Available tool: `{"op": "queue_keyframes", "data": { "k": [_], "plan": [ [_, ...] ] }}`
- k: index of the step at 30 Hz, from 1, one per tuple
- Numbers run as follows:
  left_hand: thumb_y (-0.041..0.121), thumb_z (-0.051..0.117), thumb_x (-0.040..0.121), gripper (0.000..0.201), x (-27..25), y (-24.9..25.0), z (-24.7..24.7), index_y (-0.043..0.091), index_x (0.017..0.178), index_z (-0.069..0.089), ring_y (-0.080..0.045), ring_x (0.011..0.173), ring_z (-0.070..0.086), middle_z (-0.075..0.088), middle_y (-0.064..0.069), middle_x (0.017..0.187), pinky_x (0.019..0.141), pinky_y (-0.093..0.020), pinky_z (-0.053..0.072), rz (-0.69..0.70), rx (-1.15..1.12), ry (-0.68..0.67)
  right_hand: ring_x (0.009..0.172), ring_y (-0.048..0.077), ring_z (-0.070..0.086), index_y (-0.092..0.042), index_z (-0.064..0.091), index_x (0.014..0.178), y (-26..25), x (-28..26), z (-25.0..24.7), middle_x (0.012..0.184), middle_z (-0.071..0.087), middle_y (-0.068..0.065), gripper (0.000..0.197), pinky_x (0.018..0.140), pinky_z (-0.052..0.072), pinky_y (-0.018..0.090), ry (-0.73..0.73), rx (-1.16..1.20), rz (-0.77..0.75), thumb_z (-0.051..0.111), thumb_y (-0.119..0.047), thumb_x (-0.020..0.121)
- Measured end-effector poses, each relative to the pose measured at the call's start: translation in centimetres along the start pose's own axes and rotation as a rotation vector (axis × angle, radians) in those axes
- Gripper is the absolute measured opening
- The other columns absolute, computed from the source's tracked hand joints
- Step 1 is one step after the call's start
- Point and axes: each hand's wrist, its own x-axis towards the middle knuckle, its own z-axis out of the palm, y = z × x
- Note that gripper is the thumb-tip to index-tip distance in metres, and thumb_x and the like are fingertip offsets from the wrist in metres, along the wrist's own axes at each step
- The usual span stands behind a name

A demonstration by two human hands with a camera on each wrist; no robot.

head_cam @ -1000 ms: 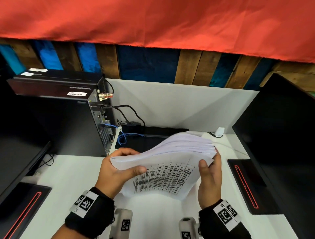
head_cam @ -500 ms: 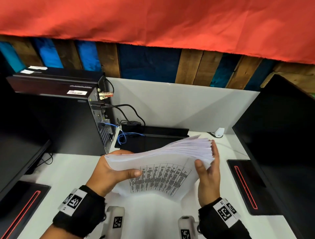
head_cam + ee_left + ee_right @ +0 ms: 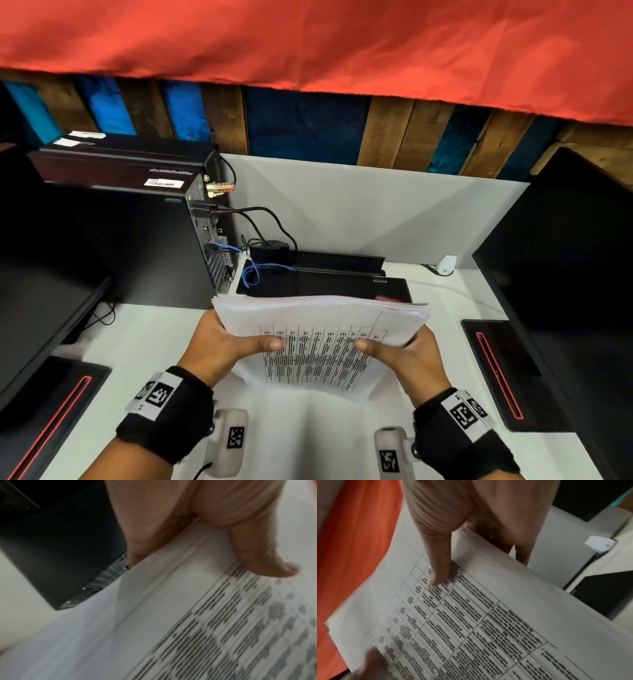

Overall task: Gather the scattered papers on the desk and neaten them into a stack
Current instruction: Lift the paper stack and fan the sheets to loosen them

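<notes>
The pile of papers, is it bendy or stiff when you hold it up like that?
Probably bendy: the pile of papers sags between the left hand and the right hand. Likely slippery too: the far edges fan out unevenly, so sheets could slide apart. Probably not heavy, since only thumbs and fingers pinch it.

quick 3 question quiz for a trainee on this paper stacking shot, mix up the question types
1. True or false: the paper stack lies flat on the desk.
2. Which hands grip the stack? A) left hand only B) right hand only C) both
3. Fill in: the sheet facing the camera carries a printed ____.

Key:
1. False; both hands hold it up, though whether its lower edge touches the desk is unclear.
2. C; each thumb presses the printed face.
3. Table.
</notes>
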Motion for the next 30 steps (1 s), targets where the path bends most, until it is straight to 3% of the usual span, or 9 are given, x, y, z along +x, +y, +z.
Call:
{"op": "queue_keyframes", "data": {
  "k": [2, 4, 6, 9, 13, 19, 21, 26, 30],
  "plan": [
    [0.023, 0.097, 0.032, 0.076, -0.4, -1.4, 0.0, 0.005, 0.101, 0.070, -0.026, 0.093, 0.074, 0.077, -0.012, 0.097, 0.072, -0.026, 0.059, -0.030, -0.045, 0.066, 0.096, 0.023, 0.073, -0.005, 0.068, 0.108, 0.2, -0.3, -0.1, 0.099, 0.077, 0.008, 0.058, 0.084, 0.059, 0.037, 0.008, 0.019, 0.021, 0.086, 0.000, 0.053],
    [0.004, 0.091, 0.046, 0.071, -1.3, -2.5, 1.0, 0.003, 0.112, 0.064, -0.027, 0.098, 0.072, 0.076, -0.011, 0.102, 0.074, -0.026, 0.058, -0.040, -0.068, 0.098, 0.096, 0.026, 0.073, -0.004, 0.070, 0.105, 0.4, -0.7, 0.3, 0.098, 0.077, 0.010, 0.051, 0.076, 0.060, 0.030, -0.001, 0.047, 0.022, 0.083, 0.005, 0.057],
    [-0.006, 0.085, 0.051, 0.069, -1.9, -3.2, 2.3, 0.007, 0.115, 0.063, -0.023, 0.100, 0.071, 0.075, -0.009, 0.105, 0.078, -0.027, 0.058, -0.029, -0.036, 0.092, 0.094, 0.026, 0.074, -0.008, 0.071, 0.101, 0.3, -0.9, 0.7, 0.098, 0.077, 0.012, 0.047, 0.075, 0.059, 0.031, -0.027, 0.090, 0.009, 0.079, 0.014, 0.060],
    [-0.005, 0.086, 0.052, 0.069, -1.7, -3.6, 2.8, 0.006, 0.115, 0.063, -0.024, 0.101, 0.071, 0.075, -0.010, 0.106, 0.084, -0.033, 0.058, -0.005, -0.044, 0.123, 0.093, 0.027, 0.073, -0.010, 0.072, 0.098, 0.3, -0.8, 0.6, 0.098, 0.076, 0.014, 0.047, 0.079, 0.059, 0.039, -0.021, 0.131, 0.001, 0.078, 0.017, 0.060],
    [-0.001, 0.087, 0.056, 0.076, -1.3, -3.8, 3.0, 0.004, 0.124, 0.055, -0.027, 0.107, 0.068, 0.072, -0.013, 0.112, 0.087, -0.035, 0.056, 0.018, -0.062, 0.133, 0.089, 0.023, 0.075, -0.016, 0.077, 0.085, 0.4, -0.8, 0.4, 0.092, 0.078, 0.010, 0.041, 0.074, 0.060, 0.031, -0.013, 0.106, -0.015, 0.080, 0.015, 0.058],
    [0.009, 0.088, 0.057, 0.084, -0.8, -4.0, 3.6, 0.016, 0.128, 0.044, -0.024, 0.112, 0.066, 0.067, -0.010, 0.120, 0.093, -0.041, 0.054, 0.035, -0.101, 0.206, 0.091, 0.026, 0.074, -0.011, 0.074, 0.093, 0.4, -0.8, 0.2, 0.094, 0.077, 0.011, 0.044, 0.077, 0.060, 0.034, 0.028, 0.143, -0.021, 0.081, 0.007, 0.054],
    [0.008, 0.088, 0.059, 0.082, -0.7, -4.0, 4.0, 0.017, 0.129, 0.046, -0.024, 0.114, 0.065, 0.068, -0.009, 0.121, 0.095, -0.043, 0.053, 0.035, -0.054, 0.143, 0.089, 0.024, 0.074, -0.014, 0.075, 0.091, 0.3, -0.8, 0.3, 0.093, 0.078, 0.010, 0.045, 0.074, 0.060, 0.031, 0.017, 0.144, -0.025, 0.080, 0.013, 0.056],
    [0.030, 0.086, 0.057, 0.078, -0.3, -3.7, 4.6, 0.031, 0.124, 0.046, -0.013, 0.113, 0.064, 0.068, 0.005, 0.120, 0.097, -0.038, 0.050, 0.070, -0.038, 0.168, 0.088, 0.023, 0.075, -0.016, 0.075, 0.089, 0.2, -0.8, 0.6, 0.091, 0.078, 0.008, 0.041, 0.074, 0.060, 0.030, 0.044, 0.154, -0.028, 0.078, 0.015, 0.062],
    [0.024, 0.083, 0.066, 0.085, -0.3, -3.2, 5.0, 0.024, 0.137, 0.036, -0.009, 0.118, 0.060, 0.064, 0.008, 0.126, 0.096, -0.026, 0.051, 0.120, -0.003, 0.123, 0.086, 0.021, 0.075, -0.016, 0.074, 0.089, 0.1, -0.8, 0.6, 0.092, 0.078, 0.008, 0.042, 0.072, 0.060, 0.028, 0.048, 0.159, -0.035, 0.078, 0.016, 0.062]
  ]
}}
